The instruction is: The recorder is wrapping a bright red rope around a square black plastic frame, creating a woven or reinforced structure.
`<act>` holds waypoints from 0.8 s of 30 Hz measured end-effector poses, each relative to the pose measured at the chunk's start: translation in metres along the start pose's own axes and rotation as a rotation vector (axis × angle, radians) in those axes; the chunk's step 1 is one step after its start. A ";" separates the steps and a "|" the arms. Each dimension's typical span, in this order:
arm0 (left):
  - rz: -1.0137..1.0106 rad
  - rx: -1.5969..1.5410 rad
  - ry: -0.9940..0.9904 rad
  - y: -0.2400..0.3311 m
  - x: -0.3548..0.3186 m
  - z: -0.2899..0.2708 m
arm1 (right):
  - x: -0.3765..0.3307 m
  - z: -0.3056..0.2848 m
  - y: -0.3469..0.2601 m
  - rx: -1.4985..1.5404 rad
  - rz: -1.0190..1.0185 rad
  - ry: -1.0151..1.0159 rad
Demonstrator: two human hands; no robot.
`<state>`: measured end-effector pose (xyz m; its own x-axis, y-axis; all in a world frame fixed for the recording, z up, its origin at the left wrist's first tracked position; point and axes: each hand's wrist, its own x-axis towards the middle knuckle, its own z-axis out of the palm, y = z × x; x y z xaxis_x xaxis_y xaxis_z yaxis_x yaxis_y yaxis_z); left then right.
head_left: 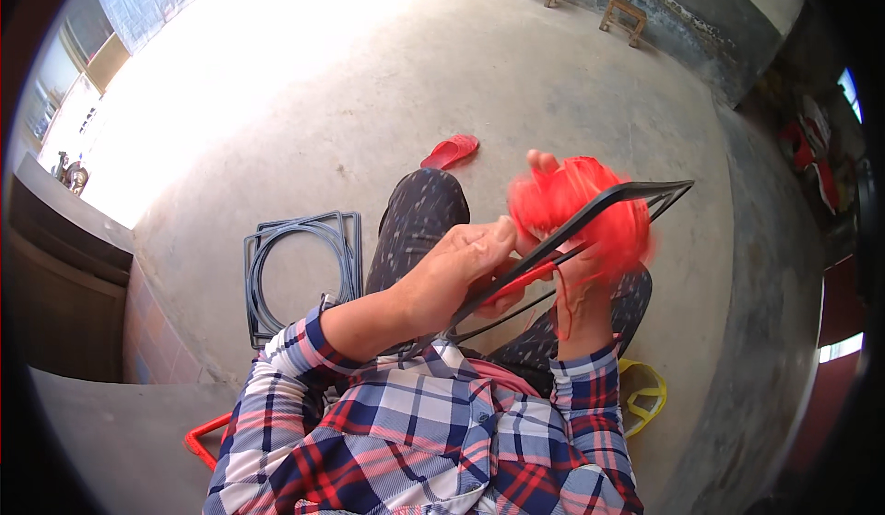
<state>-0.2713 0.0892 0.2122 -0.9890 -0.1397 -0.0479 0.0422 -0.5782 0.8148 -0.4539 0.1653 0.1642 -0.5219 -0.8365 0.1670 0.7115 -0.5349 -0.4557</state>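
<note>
My left hand (pixel 466 255) is closed round a black frame (pixel 604 203) with thin bars, held slanting up to the right above my lap. Red cord (pixel 521 284) lies wrapped along part of one bar, beside my left fingers. A loose bundle of red cord (pixel 622 238), smeared by motion, is held in my right hand (pixel 544 161), whose fingertips show at its far edge. The bundle and the frame hide most of that hand. From the bundle a thin strand hangs down past my right wrist.
Grey-blue wire frames and rings (pixel 355 280) are stacked on the floor to my left. A red slipper (pixel 450 151) lies ahead of my knee. A yellow frame-like thing (pixel 659 393) is by my right side, a red one (pixel 195 439) by my left. Wooden stools (pixel 627 12) stand along the far wall.
</note>
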 end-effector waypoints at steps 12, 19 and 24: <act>0.174 -0.246 0.168 0.014 -0.006 -0.059 | -0.096 -0.021 -0.115 0.154 -0.227 -0.317; 0.231 -0.143 0.153 0.020 -0.007 -0.071 | -0.140 -0.023 -0.156 0.060 -0.152 -0.531; 0.243 -0.132 0.200 0.022 -0.012 -0.080 | -0.143 -0.082 -0.169 -0.089 -0.409 -0.061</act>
<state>-0.2471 0.0140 0.1846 -0.9011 -0.4334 0.0155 0.3041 -0.6061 0.7350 -0.5380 0.3855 0.1452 -0.7224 -0.5643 0.3996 0.4068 -0.8141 -0.4143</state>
